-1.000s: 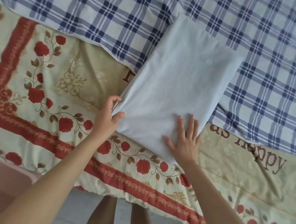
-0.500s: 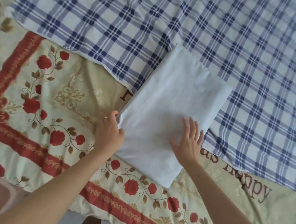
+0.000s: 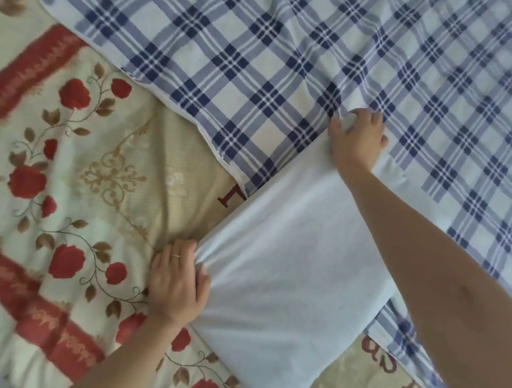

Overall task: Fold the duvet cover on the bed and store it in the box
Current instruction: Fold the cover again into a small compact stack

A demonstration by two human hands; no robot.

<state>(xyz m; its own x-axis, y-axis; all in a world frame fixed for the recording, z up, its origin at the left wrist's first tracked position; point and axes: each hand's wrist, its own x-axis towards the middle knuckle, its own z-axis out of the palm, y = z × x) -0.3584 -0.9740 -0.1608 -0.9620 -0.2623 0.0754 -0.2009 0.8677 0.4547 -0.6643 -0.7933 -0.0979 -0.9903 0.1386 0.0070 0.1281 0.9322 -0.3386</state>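
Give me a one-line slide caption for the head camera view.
Left hand and right hand grip adjacent corners of the folded white fabric duvet cover, lying across a blue-checked sheet and a rose-patterned quilt.

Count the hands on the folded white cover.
2. The left hand grips the folded white cover at its left corner, over the floral quilt. The right hand grips its far corner, on the plaid sheet. Both are fully visible.

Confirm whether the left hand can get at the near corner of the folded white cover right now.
Probably yes. The left hand grips the left corner of the folded white cover; the near corner lies bare on the floral quilt, clear of the right forearm.
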